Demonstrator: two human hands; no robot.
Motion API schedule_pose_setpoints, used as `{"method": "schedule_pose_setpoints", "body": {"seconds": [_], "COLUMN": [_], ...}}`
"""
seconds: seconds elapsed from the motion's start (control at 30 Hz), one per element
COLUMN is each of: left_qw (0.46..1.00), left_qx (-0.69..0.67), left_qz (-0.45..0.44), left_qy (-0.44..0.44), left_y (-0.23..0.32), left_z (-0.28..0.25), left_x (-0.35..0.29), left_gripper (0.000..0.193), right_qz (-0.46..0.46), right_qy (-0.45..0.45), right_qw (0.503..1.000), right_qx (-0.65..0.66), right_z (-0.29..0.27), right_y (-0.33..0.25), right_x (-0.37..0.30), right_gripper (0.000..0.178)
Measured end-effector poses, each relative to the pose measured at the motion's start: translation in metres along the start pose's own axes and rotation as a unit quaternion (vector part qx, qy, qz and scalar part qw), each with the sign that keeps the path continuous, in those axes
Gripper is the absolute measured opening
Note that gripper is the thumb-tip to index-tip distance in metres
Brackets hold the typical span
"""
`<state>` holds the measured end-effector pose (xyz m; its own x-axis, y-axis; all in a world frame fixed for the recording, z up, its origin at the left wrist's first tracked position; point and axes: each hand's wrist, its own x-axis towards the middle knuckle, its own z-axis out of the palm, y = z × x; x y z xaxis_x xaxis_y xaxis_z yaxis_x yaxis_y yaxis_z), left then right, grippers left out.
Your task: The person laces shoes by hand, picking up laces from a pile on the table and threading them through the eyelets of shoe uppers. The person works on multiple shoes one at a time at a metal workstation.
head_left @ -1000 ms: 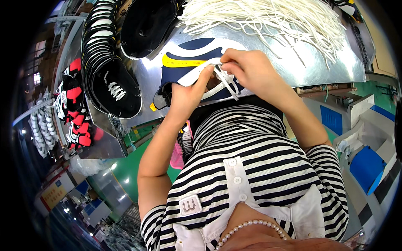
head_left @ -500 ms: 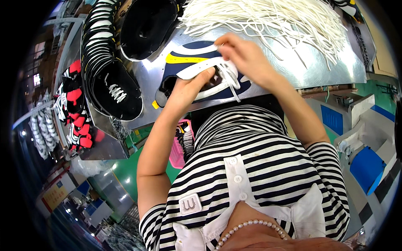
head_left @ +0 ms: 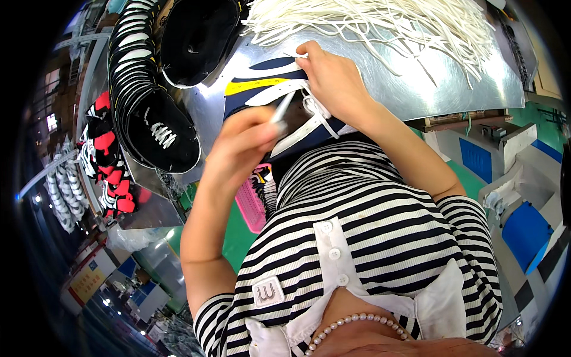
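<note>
On the metal table in front of me lies a navy shoe upper [head_left: 262,65] with white stripes and a yellow band. A white shoelace [head_left: 315,107] runs through several eyelets of its white edges and lies across the opening. My left hand [head_left: 247,135], blurred by motion, pinches a white length of the lace above the near-left part of the upper. At the far right side of the upper, my right hand [head_left: 339,83] is closed in a pinch on a white lace end that pokes out at its fingertips.
A heap of loose white laces [head_left: 369,24] covers the far side of the metal table [head_left: 410,98]. To the left stand a long row of nested black uppers [head_left: 160,128] and another black stack [head_left: 202,41]. Red, black and white pieces [head_left: 107,154] lie further left; below the table is a pink basket [head_left: 251,205].
My left hand has left the upper's edge and pulled back toward me, with lace now between its fingers. My right hand has shifted slightly left and now pinches a lace end.
</note>
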<state>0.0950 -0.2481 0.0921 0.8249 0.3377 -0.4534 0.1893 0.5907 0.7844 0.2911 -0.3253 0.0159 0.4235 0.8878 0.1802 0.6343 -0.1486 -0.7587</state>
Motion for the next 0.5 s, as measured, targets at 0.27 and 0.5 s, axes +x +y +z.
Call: {"method": "schedule_pose_setpoints", "body": {"seconds": [0.27, 0.5], "left_qw": [0.841, 0.623], "left_qx": [-0.217, 0.670], "left_qz": [0.495, 0.323], "left_qy": [0.006, 0.244], "left_y": [0.073, -0.044], "left_z": [0.011, 0.040], "left_x": [-0.125, -0.004], "left_gripper": [0.019, 0.014], "right_qz": [-0.004, -0.026], "right_qy": [0.033, 0.071], "right_qw": [0.999, 0.992], "right_qx": [-0.033, 0.105], "right_z": [0.007, -0.003], "right_y": [-0.004, 0.003], "right_x": [-0.001, -0.001], "right_gripper": [0.026, 0.022]}}
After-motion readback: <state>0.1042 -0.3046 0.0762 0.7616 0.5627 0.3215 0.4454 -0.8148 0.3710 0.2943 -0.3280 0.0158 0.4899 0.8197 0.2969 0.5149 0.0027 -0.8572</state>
